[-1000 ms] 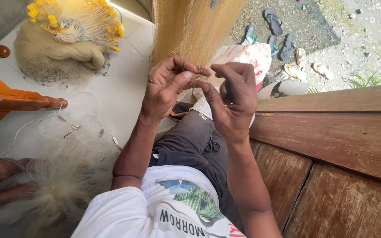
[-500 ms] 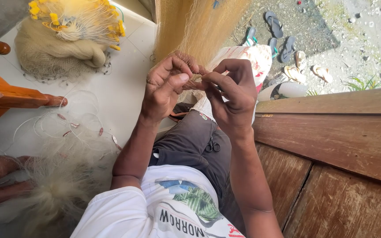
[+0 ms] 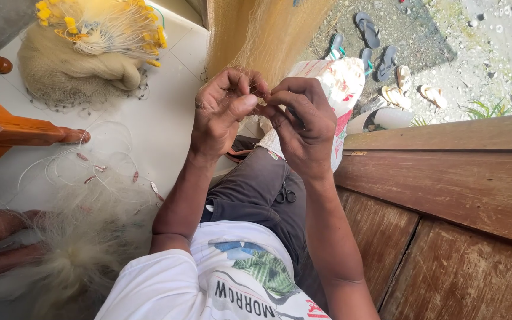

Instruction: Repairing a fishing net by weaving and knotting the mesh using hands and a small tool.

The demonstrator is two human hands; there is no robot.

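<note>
My left hand [image 3: 223, 112] and my right hand [image 3: 303, 121] meet in front of me, fingertips pinched together on the fine threads of a pale yellow fishing net [image 3: 262, 32] that hangs down from above. The thread between my fingers is too thin to make out clearly. Small black scissors [image 3: 285, 194] rest on my lap, on the grey trousers just below my right wrist.
A bundled net with yellow floats [image 3: 90, 47] lies on the white tiled floor at far left. Loose net and line with small weights [image 3: 99, 178] spreads near my left knee. A wooden chair arm [image 3: 19, 130] juts in at left. A brown wooden wall [image 3: 445, 195] fills the right. Sandals [image 3: 380, 41] lie outside.
Both hands have stayed together on the net, with the fingers shifting slightly as they work the thread. The view has drifted a little.
</note>
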